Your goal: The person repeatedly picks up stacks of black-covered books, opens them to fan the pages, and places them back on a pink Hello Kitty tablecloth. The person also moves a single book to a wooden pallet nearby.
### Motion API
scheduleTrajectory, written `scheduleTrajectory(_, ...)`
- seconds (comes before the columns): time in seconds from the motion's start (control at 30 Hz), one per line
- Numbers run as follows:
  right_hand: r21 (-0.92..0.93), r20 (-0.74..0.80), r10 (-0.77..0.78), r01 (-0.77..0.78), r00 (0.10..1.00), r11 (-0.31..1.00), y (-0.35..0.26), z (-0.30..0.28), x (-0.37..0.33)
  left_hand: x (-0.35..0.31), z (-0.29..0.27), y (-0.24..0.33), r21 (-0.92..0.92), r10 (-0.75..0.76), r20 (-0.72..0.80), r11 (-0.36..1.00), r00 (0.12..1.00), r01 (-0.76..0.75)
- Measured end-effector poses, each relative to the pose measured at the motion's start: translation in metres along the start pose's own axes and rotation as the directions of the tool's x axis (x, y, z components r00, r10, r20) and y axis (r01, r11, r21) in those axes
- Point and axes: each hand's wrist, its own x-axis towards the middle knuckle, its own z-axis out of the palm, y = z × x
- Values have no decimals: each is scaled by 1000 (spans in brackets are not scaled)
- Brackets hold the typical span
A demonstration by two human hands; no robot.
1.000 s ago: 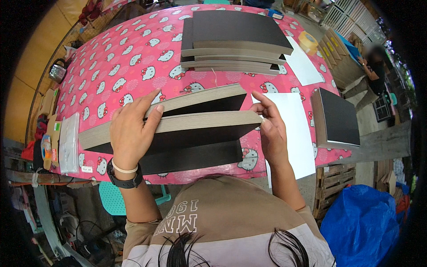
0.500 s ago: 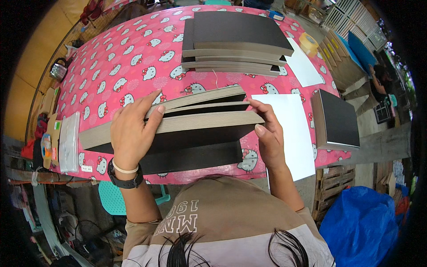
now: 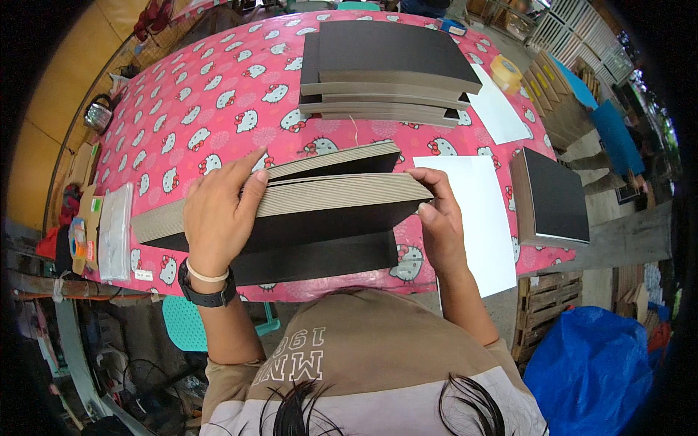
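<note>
A thick stack of black boards with grey-beige edges (image 3: 334, 198) stands tilted on its long side at the table's near edge. My left hand (image 3: 222, 207) lies over its upper edge, thumb on the near side and fingers reaching to the far side. At the right corner, my right hand (image 3: 438, 211) pinches the near bundle between thumb and fingers. A thinner bundle of boards (image 3: 342, 158) leans away behind it, leaving a wedge-shaped gap that opens to the right. Below the near bundle, a black panel (image 3: 320, 259) lies on the tablecloth.
More black board stacks (image 3: 396, 54) lie on the pink patterned tablecloth (image 3: 174, 116) at the far side. White sheets (image 3: 472, 218) and a black block (image 3: 554, 196) are at right, with a tape roll (image 3: 505, 70) farther back. Clear plastic sleeves (image 3: 115, 232) lie at left.
The few boards standing apart in the middle have closed against the near bundle under my right fingers. In the right background, a person's blue sheet has shifted.
</note>
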Motion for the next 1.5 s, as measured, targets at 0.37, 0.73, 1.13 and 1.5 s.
scheduleTrajectory(0.37,-44,68,50,-47,996,998,-6,0,8,-3,-3,4,-22,-18,26,1000,999,19)
scheduleTrajectory(0.73,-36,14,-4,5,1000,999,5,4,4,-1,-3,2,-25,-24,43,999,999,25)
scheduleTrajectory(1.13,-39,67,-14,16,998,999,0,0,8,-1,-3,2,-23,-17,41,1000,999,18)
scheduleTrajectory(1.5,25,5,-10,10,1000,1000,6,-1,10,-3,-2,4,4,1,-12,1000,1000,-1)
